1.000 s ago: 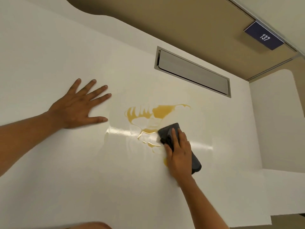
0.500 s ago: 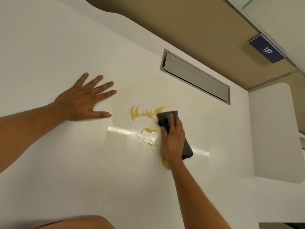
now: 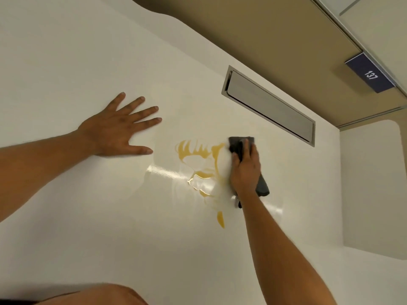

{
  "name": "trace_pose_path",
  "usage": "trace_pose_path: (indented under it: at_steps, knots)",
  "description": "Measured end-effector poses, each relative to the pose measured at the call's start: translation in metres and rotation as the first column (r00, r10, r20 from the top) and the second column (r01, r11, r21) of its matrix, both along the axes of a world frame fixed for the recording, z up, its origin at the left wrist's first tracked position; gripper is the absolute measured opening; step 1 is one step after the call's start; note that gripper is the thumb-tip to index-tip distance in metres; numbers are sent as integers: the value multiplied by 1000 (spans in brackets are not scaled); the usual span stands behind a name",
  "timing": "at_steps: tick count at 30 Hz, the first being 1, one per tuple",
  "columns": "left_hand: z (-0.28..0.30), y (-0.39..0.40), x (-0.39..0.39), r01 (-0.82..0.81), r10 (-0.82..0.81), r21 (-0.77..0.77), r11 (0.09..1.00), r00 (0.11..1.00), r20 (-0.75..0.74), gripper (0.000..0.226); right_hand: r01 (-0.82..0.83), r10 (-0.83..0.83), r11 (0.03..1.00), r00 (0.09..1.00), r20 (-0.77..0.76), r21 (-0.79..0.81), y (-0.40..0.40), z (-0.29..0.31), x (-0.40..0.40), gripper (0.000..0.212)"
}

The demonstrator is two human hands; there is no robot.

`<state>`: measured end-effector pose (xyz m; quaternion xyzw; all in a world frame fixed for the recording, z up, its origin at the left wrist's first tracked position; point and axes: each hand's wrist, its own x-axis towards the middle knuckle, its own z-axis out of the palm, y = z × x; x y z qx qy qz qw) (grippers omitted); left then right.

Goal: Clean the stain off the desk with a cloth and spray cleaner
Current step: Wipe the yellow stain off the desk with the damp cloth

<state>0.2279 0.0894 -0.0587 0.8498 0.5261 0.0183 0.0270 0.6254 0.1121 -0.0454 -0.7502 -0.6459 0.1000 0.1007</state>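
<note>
My left hand (image 3: 119, 130) lies flat on the white desk (image 3: 88, 216), fingers spread wide and holding nothing; it sits well clear of the spill and serves as a brace. To its right is the stain (image 3: 199, 158), a yellow-brown liquid smear with streaked upper edges, a glossy wet patch below it and one separate streak (image 3: 221, 219) nearer to me. Further right, my right hand (image 3: 244, 170) presses a dark grey cloth (image 3: 241, 143) against the desk at the stain's upper right edge, fingers laid flat over the cloth, its tail showing behind my wrist.

Assessment: the wipe is part done; much residue remains. To do it well I judge I should keep the palm flat, draw the cloth from the outer edges inward, and turn to a clean face so liquid is not spread.

Beyond the cloth, a recessed grey flap (image 3: 269, 107) is set into the desk; liquid pushed that way could enter it. No spray cleaner is in view.
</note>
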Motion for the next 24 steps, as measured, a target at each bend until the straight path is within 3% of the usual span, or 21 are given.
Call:
trace_pose_path:
  at_steps: [3, 8, 15, 17, 24]
  knots:
    - [1, 0, 0, 5, -5, 0, 1000, 1000, 10, 97, -184, 183, 983, 983, -17, -10, -59, -7, -4, 64]
    - [0, 0, 1, 6, -6, 25, 1000, 1000, 5, 97, -233, 229, 970, 971, -63, -71, -144, -7, 15, 76]
    - [-3, 1, 0, 14, -14, 37, 999, 1000, -10, 97, -40, 36, 998, 997, -73, -48, -4, 5, 37, 59]
    - [-4, 1, 2, 15, -15, 36, 999, 1000, -5, 96, -37, 33, 998, 997, -67, -53, 4, 5, 35, 58]
    - [-7, 2, 2, 14, -14, 34, 999, 1000, 9, 96, -119, 111, 990, 989, -93, -81, -154, -5, 25, 67]
